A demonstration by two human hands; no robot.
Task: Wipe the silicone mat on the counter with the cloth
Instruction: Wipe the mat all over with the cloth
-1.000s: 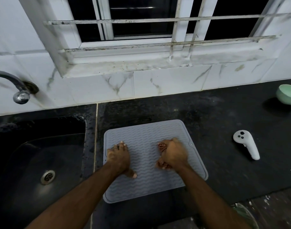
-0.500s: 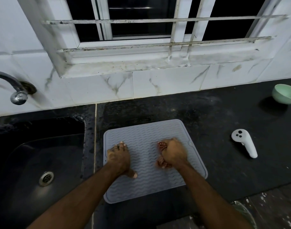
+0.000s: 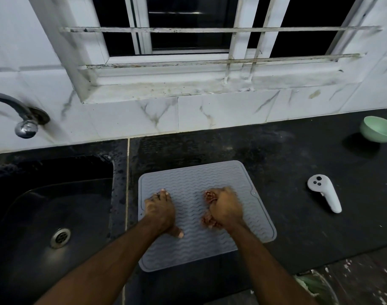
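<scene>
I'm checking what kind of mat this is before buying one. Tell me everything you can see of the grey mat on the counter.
The silicone mat is a light grey rounded rectangle, matte and rubbery-looking, ribbed with wavy ridges inside a raised border. It lies flat on the black counter, slightly skewed, just right of the sink. The left hand presses flat on it; the right hand holds a bunched reddish cloth against it.
</scene>
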